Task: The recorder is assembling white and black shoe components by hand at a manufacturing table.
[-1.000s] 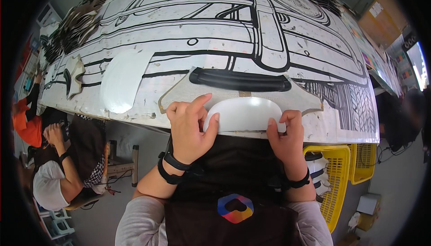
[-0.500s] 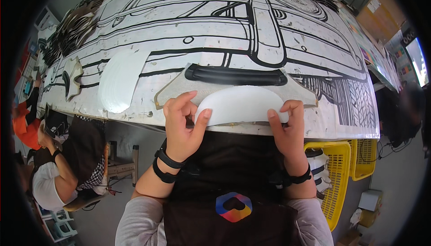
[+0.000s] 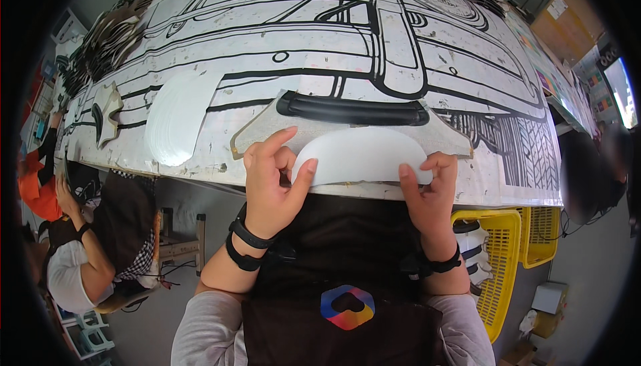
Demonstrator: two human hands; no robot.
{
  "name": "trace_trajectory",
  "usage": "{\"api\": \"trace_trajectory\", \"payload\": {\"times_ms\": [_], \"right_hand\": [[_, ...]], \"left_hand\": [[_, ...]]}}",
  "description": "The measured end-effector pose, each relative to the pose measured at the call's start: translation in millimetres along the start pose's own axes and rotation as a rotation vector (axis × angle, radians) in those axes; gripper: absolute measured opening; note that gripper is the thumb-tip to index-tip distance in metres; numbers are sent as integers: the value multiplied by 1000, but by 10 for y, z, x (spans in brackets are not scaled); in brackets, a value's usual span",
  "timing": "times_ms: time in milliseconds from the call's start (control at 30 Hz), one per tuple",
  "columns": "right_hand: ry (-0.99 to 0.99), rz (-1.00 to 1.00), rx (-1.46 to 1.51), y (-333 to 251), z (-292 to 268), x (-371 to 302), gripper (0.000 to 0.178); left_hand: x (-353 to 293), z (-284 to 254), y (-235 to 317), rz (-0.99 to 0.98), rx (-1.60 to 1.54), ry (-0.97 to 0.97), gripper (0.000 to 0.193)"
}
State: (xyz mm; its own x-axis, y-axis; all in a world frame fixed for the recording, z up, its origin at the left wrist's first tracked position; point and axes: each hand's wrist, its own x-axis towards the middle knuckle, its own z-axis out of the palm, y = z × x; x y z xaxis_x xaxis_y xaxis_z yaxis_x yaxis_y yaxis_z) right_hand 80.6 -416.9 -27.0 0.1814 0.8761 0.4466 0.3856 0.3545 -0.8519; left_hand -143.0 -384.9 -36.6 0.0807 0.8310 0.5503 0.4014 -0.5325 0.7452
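Between my two hands is a white, half-oval sheet (image 3: 360, 156) with its rounded side away from me. My left hand (image 3: 275, 182) pinches the sheet's left end between thumb and fingers, its forefinger raised. At the other end my right hand (image 3: 431, 189) grips it with the thumb on top and the fingers curled. Under and beyond the sheet lies a pale grey fabric panel (image 3: 260, 136) with pointed side tips. A glossy black padded strip (image 3: 352, 111) runs along that panel's far edge. The sheet hides the panel's middle.
Left of my hands lie a stack of white sheets (image 3: 181, 122) and a small black-and-pale piece (image 3: 107, 116). Dark piles (image 3: 110, 39) line the far left of the table (image 3: 314, 66). A yellow basket (image 3: 511, 259) stands at lower right. A seated co-worker (image 3: 87, 259) is at left.
My hands and the sheet have barely shifted; the grip is the same. The seated co-worker's hands have moved a little, and a hand at the far upper left has changed position.
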Motion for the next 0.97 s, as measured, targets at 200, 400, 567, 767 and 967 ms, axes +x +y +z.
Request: {"api": "trace_trajectory", "payload": {"times_ms": [200, 400, 567, 767, 967], "right_hand": [[14, -61, -19, 43, 13, 3, 28], [20, -190, -164, 79, 6, 27, 26], [3, -161, -167, 64, -1, 25, 25], [-3, -165, -133, 79, -7, 23, 25], [-51, -90, -188, 74, -9, -4, 23]], "left_hand": [[3, 3, 33, -18, 40, -5, 44], [56, -7, 86, 133, 192, 31, 43], [31, -46, 84, 135, 203, -16, 44], [75, -30, 104, 168, 234, -9, 39], [76, -30, 127, 151, 274, -50, 40]]}}
